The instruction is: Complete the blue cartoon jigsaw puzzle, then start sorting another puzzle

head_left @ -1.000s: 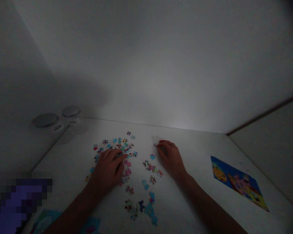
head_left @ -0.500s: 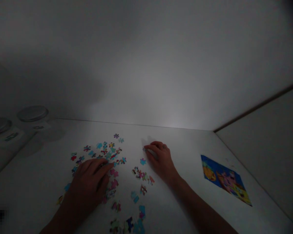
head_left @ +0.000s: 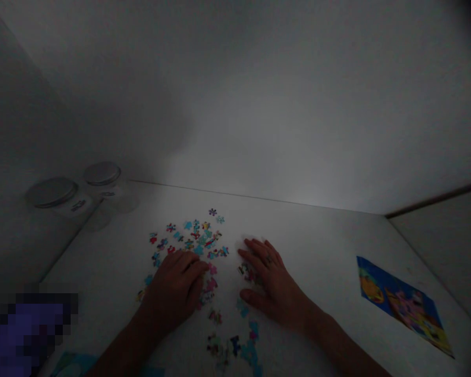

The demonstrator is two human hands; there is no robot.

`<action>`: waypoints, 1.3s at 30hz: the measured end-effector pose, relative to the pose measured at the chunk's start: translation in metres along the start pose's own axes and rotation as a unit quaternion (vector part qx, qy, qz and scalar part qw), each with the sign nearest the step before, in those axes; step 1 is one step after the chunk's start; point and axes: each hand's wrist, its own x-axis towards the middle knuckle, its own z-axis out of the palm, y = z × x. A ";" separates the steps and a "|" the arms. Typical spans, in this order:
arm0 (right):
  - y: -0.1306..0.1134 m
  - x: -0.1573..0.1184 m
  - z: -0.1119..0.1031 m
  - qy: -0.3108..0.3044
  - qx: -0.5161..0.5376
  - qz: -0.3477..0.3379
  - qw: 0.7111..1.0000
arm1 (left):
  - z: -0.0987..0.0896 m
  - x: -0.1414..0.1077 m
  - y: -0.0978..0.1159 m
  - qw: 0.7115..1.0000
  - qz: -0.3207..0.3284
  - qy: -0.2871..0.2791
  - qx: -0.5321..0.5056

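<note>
Two glass jars (head_left: 110, 183) with round metal lids (head_left: 52, 192) stand at the far left by the back corner of the desk (head_left: 317, 230). Nearer, at the lower left, lies a purple object (head_left: 31, 327), too blurred to tell, with a blue-green card (head_left: 73, 370) cut off by the bottom edge of the view. Moving right, a loose pile of jigsaw pieces (head_left: 188, 235) spreads across the middle of the desk. The left hand (head_left: 176, 285) rests on its lower edge, fingers (head_left: 198, 269) curved down among the pieces; whether they grasp one, I cannot tell. Just right of it, more pieces (head_left: 235, 345) trail toward the bottom of the view. The right hand (head_left: 277, 283) lies beside and partly over a small cluster of pieces (head_left: 244, 270), its fingers (head_left: 255, 251) relaxed, spread and holding nothing visible. Well apart at the far right lies a colourful cartoon picture (head_left: 404, 303), set at a slant.
</note>
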 end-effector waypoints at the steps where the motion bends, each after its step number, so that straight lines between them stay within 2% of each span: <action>1: -0.005 -0.002 0.001 -0.004 0.001 0.002 1.000 | 0.000 0.000 0.000 1.000 -0.001 -0.002 0.001; 6: -0.028 -0.016 0.005 -0.032 0.009 -0.011 0.999 | 0.000 0.000 -0.001 1.000 -0.022 -0.014 -0.003; 14: -0.075 -0.035 0.008 -0.067 -0.014 -0.047 0.997 | 0.000 0.000 0.000 0.999 -0.029 0.012 -0.011; 17: -0.084 -0.034 0.017 -0.035 -0.042 -0.073 0.996 | 0.000 0.000 0.000 1.000 -0.027 0.014 -0.010; 21: -0.088 -0.033 0.028 0.055 -0.054 -0.113 0.991 | 0.000 0.000 -0.001 0.999 -0.027 0.018 0.000; 25: -0.081 -0.032 0.026 0.105 -0.055 -0.095 0.988 | 0.001 0.001 -0.001 0.999 -0.026 0.020 0.004; 31: -0.052 -0.030 0.020 0.078 -0.103 -0.018 0.991 | 0.000 0.002 -0.001 1.000 -0.017 0.025 0.003; 39: -0.008 -0.016 0.014 0.117 -0.088 0.079 0.986 | 0.002 0.001 -0.004 0.999 -0.005 0.034 0.001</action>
